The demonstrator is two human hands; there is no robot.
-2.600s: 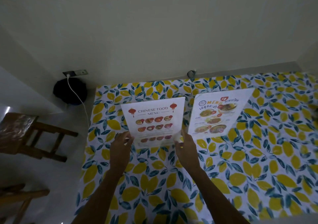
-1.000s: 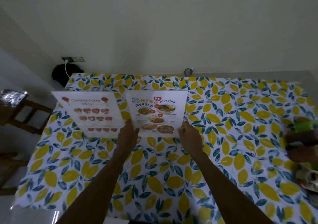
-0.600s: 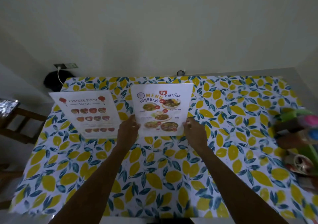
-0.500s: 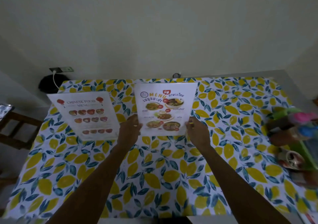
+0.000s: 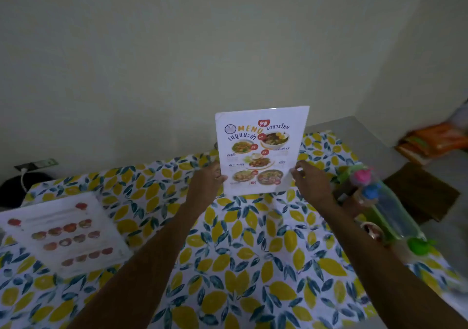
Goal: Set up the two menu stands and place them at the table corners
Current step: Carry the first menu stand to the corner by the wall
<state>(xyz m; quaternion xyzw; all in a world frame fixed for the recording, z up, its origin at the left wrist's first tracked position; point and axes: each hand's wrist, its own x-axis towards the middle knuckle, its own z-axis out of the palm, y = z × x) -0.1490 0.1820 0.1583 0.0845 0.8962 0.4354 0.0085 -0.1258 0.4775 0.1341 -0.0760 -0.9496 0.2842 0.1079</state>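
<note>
The Thai menu stand (image 5: pixel 262 151) is now off the middle of the desk (image 5: pixel 243 265), where it stood half a second ago. It is held upright toward the far right corner, its lower edge looking just clear of the lemon-print cloth. The left hand (image 5: pixel 206 183) pinches its lower left edge, and the right hand (image 5: pixel 307 180) pinches the lower right edge, both closed narrowly on the sheet.

The Chinese food menu stand (image 5: pixel 64 232) has not been touched since. It sits near the left edge of the desk, blurred and leaning back, and seems already placed on its side.

So the second stand is likely mid-carry, with only its setting down left. A green basket (image 5: pixel 385 217) with colourful bottle caps crowds the right edge just beside the right hand. The person will probably need to land the stand behind or clear of it.
</note>
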